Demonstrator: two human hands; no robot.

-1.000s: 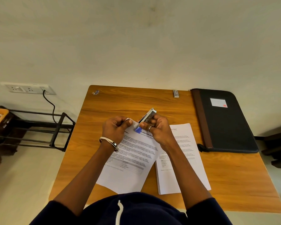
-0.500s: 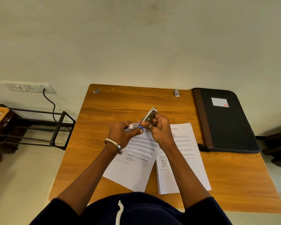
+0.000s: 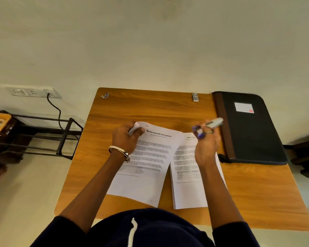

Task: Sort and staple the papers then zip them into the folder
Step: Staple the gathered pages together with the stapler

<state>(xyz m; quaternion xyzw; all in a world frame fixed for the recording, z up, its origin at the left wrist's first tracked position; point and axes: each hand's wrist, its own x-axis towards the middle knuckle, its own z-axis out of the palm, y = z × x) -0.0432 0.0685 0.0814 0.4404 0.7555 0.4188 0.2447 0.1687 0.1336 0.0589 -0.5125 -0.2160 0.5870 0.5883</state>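
- A wooden table [image 3: 257,189] stands against a pale wall, with a socket strip [image 3: 31,91] and a black metal rack [image 3: 48,138] off to its left.
- A tilted set of papers [image 3: 150,168] lies near the middle of the table; a second stack of papers [image 3: 187,189] lies just right of it, their top edges overlapping.
- The left hand [image 3: 126,139] pinches the tilted set's top left corner, fingers curled round the lifted paper.
- The right hand [image 3: 206,143] is raised above the second stack, fingers curled round a stapler [image 3: 212,124], which is blurred.
- A dark zip folder [image 3: 251,136] lies closed at the table's right edge, right of the stapler.
- A small silver object [image 3: 195,97] sits at the table's far edge.
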